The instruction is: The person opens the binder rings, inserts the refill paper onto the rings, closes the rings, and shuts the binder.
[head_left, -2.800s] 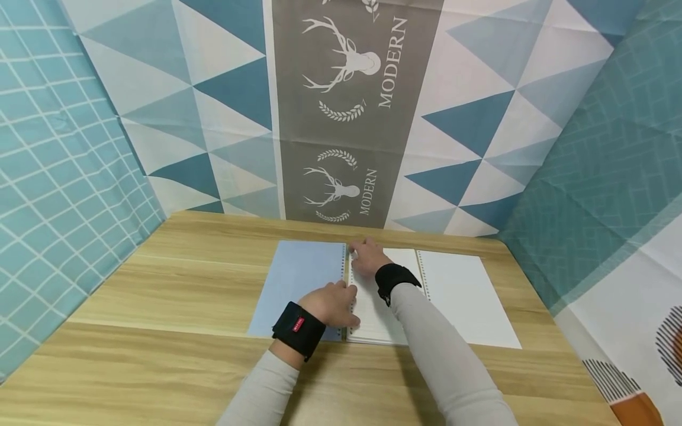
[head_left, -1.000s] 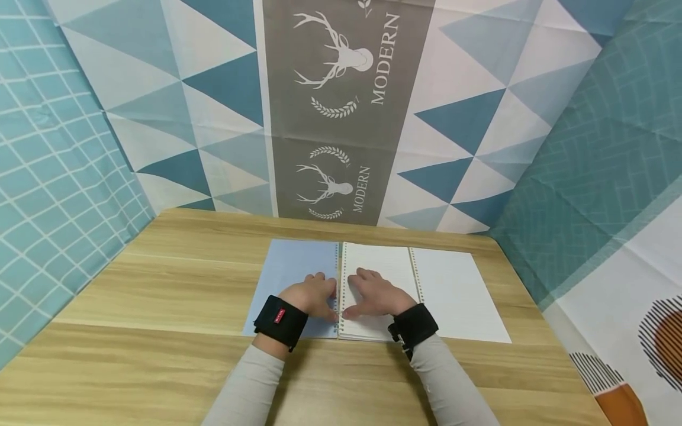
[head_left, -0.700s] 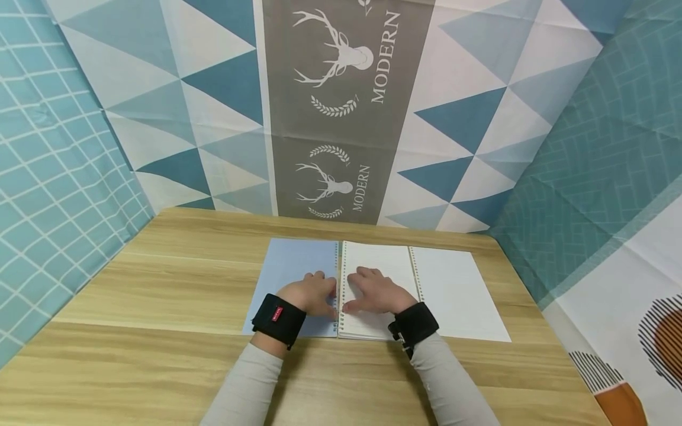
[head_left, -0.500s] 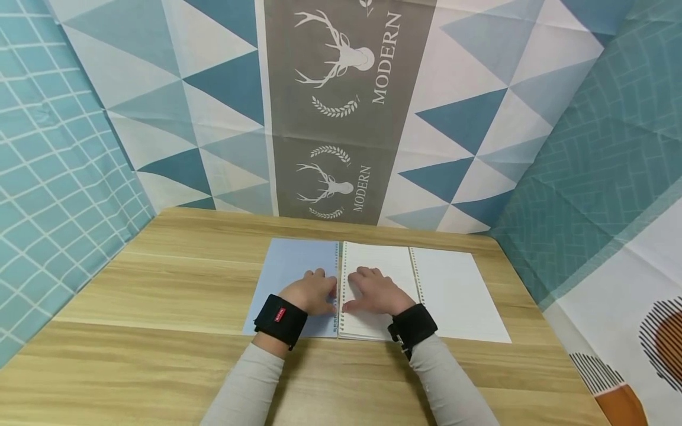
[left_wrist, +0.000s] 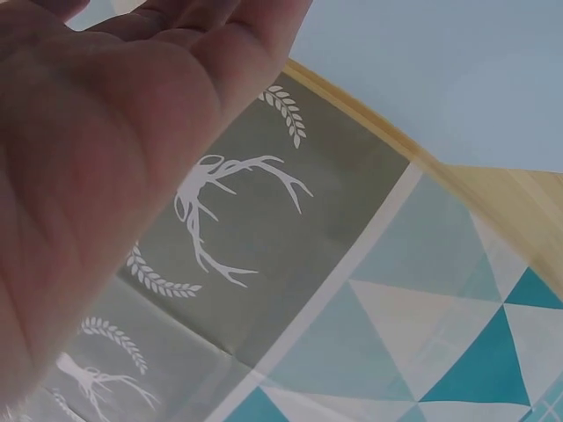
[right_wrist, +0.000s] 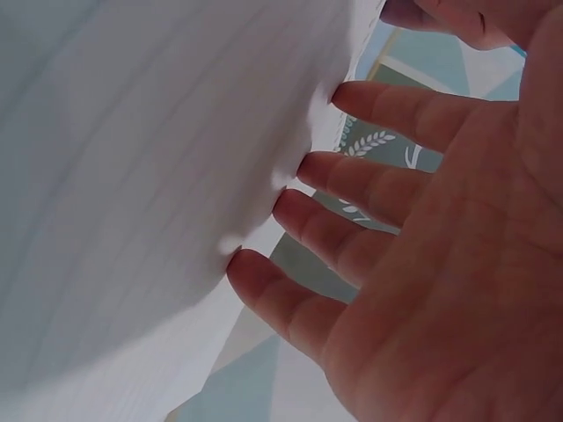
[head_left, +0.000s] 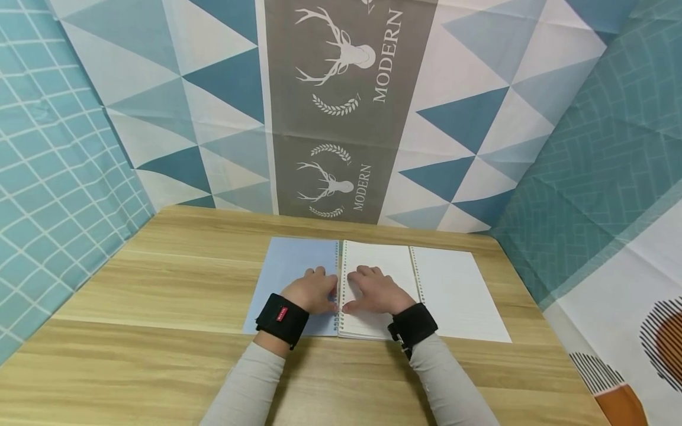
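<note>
My left hand [head_left: 311, 291] rests over a pale blue sheet [head_left: 298, 257], near the row of holes on its right edge. In the left wrist view the palm is close up and most fingers run out of frame. Beside it, my right hand [head_left: 377, 291] lies on a stack of lined white loose-leaf paper [head_left: 380, 254] with holes down its left edge. Its spread fingertips [right_wrist: 248, 268] press the top page in the right wrist view. Both thumbs point inward at the narrow gap between blue sheet and stack. Neither hand grips anything.
Right of the stack lies another white page [head_left: 458, 296], holes along its left edge. All of it sits toward the back of a wooden table [head_left: 160, 296]. A patterned cloth [head_left: 341, 118] hangs behind, with blue tiled cloth [head_left: 64, 177] at left.
Since the oldest frame, my right hand has come back from the stack's far left corner toward me. My left hand has shifted left onto the blue sheet. Over the last second both stay still.
</note>
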Demonstrator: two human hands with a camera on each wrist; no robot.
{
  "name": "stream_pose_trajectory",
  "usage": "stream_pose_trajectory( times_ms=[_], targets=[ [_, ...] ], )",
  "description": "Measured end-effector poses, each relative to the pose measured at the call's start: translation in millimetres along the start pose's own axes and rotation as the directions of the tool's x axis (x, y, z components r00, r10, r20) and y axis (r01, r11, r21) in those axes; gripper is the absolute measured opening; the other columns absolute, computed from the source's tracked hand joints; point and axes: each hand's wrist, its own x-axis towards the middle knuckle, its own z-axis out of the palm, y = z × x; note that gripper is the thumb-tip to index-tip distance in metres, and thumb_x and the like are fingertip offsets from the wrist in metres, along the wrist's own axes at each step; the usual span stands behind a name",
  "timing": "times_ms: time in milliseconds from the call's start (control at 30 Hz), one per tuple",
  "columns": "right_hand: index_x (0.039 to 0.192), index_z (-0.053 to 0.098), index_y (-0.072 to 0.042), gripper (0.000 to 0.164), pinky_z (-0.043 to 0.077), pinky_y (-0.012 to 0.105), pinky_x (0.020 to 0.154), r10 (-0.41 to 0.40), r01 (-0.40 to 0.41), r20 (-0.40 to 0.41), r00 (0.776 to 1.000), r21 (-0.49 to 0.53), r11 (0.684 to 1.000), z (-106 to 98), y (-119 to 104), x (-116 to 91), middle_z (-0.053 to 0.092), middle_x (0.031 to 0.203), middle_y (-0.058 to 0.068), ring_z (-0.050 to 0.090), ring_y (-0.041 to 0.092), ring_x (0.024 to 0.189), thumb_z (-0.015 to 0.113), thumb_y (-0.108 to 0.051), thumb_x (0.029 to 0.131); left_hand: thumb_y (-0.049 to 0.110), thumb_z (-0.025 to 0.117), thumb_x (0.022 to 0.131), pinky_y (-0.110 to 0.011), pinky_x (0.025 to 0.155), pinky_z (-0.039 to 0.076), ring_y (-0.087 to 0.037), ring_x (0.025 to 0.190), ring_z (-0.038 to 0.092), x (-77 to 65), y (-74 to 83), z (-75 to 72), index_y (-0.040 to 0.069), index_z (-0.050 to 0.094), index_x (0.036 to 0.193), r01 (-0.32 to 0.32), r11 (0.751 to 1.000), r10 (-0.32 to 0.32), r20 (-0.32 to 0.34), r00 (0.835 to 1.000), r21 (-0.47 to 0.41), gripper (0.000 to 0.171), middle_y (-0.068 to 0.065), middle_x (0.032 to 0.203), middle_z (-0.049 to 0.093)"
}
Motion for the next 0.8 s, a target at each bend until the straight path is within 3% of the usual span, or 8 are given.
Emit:
stream_pose_trajectory(
  times_ms=[533, 800],
  targets=[
    [0.146, 0.053, -0.012, 0.074, 0.039, 0.065, 0.111, 0.005, -0.005, 0.001, 1.000, 0.015, 1.000, -2.3, -1.7, -0.3, 0.042, 0.158, 0.018, 0.039, 0.044, 0.145, 0.077, -0.050, 0.086, 0.033, 0.081, 0.086, -0.043, 0.077, 0.048, -0.027, 0.094, 0.049, 1.4, 1.6, 0.3, 0.012, 0.060, 0.093, 0.007, 1.000, -0.007, 0.004, 1.000, 0.023, 0.031, -0.009, 0.100, 0.055],
    [0.154, 0.042, -0.007, 0.094, 0.034, 0.059, 0.119, -0.011, 0.011, 0.104, 0.995, 0.000, 1.000, -4.9, -4.5, -4.8, 0.029, 0.165, 0.023, 0.027, 0.045, 0.153, 0.080, -0.053, 0.081, 0.040, 0.087, 0.078, -0.046, 0.088, 0.051, -0.025, 0.104, 0.052, -2.9, -0.1, -5.3, 0.016, 0.063, 0.107, 0.019, 1.000, -0.019, 0.100, 0.995, -0.002, 0.044, -0.007, 0.110, 0.058]
  ],
)
